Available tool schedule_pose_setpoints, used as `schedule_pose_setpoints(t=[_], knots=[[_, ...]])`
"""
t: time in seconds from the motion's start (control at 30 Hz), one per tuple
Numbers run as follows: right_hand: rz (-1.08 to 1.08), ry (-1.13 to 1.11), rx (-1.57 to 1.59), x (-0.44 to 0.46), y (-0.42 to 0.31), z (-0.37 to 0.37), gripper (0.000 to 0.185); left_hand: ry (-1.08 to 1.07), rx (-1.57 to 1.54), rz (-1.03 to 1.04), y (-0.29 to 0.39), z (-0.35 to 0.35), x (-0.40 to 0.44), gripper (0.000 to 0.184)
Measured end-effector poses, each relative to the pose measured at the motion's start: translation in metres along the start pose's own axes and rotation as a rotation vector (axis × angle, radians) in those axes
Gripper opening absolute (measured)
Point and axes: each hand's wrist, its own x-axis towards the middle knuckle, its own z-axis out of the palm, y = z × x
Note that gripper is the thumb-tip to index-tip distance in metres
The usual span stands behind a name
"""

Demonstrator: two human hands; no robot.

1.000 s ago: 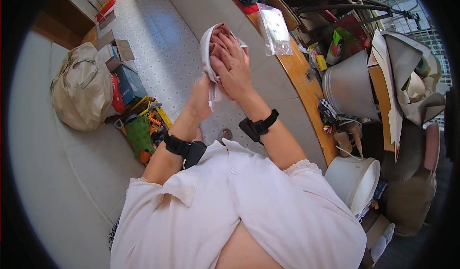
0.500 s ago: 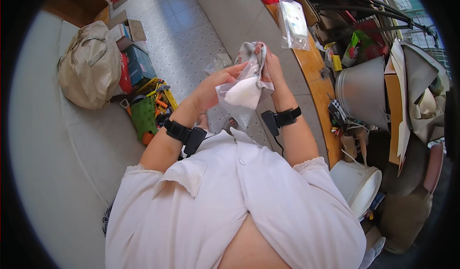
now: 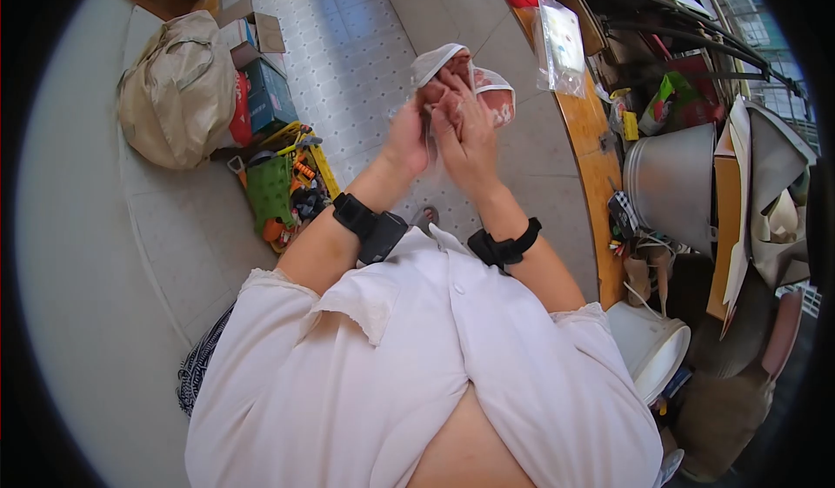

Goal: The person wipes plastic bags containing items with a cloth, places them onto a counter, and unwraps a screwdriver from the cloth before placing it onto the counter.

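Observation:
In front of my chest, both hands meet at a red-and-white patterned cloth piece with white edging (image 3: 498, 105). My left hand (image 3: 406, 137) holds its left side, with most of its fingers hidden behind the cloth. On the near side, my right hand (image 3: 470, 144) is against the cloth, its fingers bent over and partly apart on it. A faint translucent smear hangs below the hands, too blurred to make out. Black straps with small boxes are on both wrists.
At left are a beige sack (image 3: 178, 92), an opened cardboard box (image 3: 263, 31) and a yellow crate of toys (image 3: 317, 170). Along the right, a wooden ledge (image 3: 584, 153) carries a plastic packet (image 3: 559, 44). Beside it are a grey bucket (image 3: 670, 179) and a white bucket (image 3: 648, 349).
Earlier, a clear plastic bag with something white inside showed between my hands; now the red patterned cloth with white edging faces me. My right hand has shifted left, across the cloth.

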Motion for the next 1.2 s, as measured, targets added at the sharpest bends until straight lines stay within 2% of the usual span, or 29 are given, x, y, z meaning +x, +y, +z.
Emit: schedule_pose_setpoints(t=[0.03,0.13,0.2,0.23,0.33,0.4,0.43,0.47,0.53,0.6,0.67,0.7,0.73,0.77,0.8,0.87,0.93,1.0,1.07,1.13,1.17,1.2], knots=[[-0.003,-0.05,-0.018,-0.006,-0.005,0.001,0.038,0.093,0.064,0.069,0.005,0.015,-0.006,0.04],[0.062,-0.122,0.063,-0.022,-0.013,0.0,0.04,0.188,0.154,0.184,0.013,0.01,-0.01,0.042],[0.287,-0.198,0.237,-0.032,-0.017,-0.004,0.04,0.171,0.169,0.209,0.02,0.008,-0.014,0.043],[0.285,-0.205,0.241,-0.039,-0.013,-0.007,0.04,0.155,0.183,0.227,0.023,0.007,-0.018,0.045],[0.475,-0.357,0.358,-0.052,-0.011,-0.013,0.042,0.116,0.214,0.242,0.041,0.01,-0.03,0.048],[0.717,-0.147,0.796,-0.049,-0.017,-0.018,0.042,0.245,0.265,0.244,0.058,0.017,-0.035,0.048],[0.728,-0.173,0.836,-0.041,-0.018,-0.025,0.046,0.249,0.359,0.18,0.065,0.014,-0.037,0.058],[0.731,-0.18,0.838,-0.034,-0.021,-0.023,0.046,0.254,0.357,0.184,0.064,0.006,-0.037,0.058],[0.857,-0.075,1.056,-0.011,-0.035,-0.019,0.047,0.086,0.407,-0.166,0.051,0.0,-0.034,0.072],[0.845,-0.056,1.138,0.005,-0.037,-0.017,0.05,0.122,0.417,-0.108,0.04,0.01,-0.041,0.079],[0.829,-0.092,1.382,0.022,-0.031,-0.031,0.052,0.075,0.187,-0.14,0.046,0.009,-0.049,0.075],[0.836,-0.097,1.382,0.026,-0.026,-0.036,0.052,0.13,0.212,-0.134,0.048,0.007,-0.055,0.074],[0.778,-0.006,1.224,0.03,-0.019,-0.041,0.05,0.135,0.208,-0.132,0.051,0.002,-0.059,0.074],[0.712,0.082,1.065,0.034,-0.016,-0.046,0.048,0.153,0.316,-0.155,0.054,-0.003,-0.06,0.072],[0.71,0.078,1.067,0.038,-0.016,-0.05,0.048,0.169,0.425,-0.176,0.059,-0.01,-0.059,0.07],[0.64,0.162,0.87,0.045,-0.023,-0.058,0.048,0.205,0.407,-0.159,0.066,-0.035,-0.053,0.066],[0.582,0.213,0.828,0.054,-0.042,-0.06,0.05,0.247,0.381,-0.146,0.067,-0.05,-0.052,0.062],[0.521,0.268,0.786,0.051,-0.051,-0.058,0.051,0.381,0.367,-0.106,0.067,-0.057,-0.05,0.061],[0.384,0.08,0.663,0.037,-0.057,-0.054,0.047,0.371,0.326,-0.115,0.069,-0.061,-0.049,0.064],[0.414,-0.083,0.609,0.009,-0.06,-0.048,0.045,0.36,0.284,-0.127,0.07,-0.068,-0.046,0.066],[0.413,-0.087,0.608,0.01,-0.06,-0.05,0.045,0.273,0.206,-0.102,0.07,-0.071,-0.043,0.067],[0.117,-0.39,0.344,0.015,-0.066,-0.052,0.039,0.184,0.13,-0.077,0.071,-0.067,-0.04,0.068]])
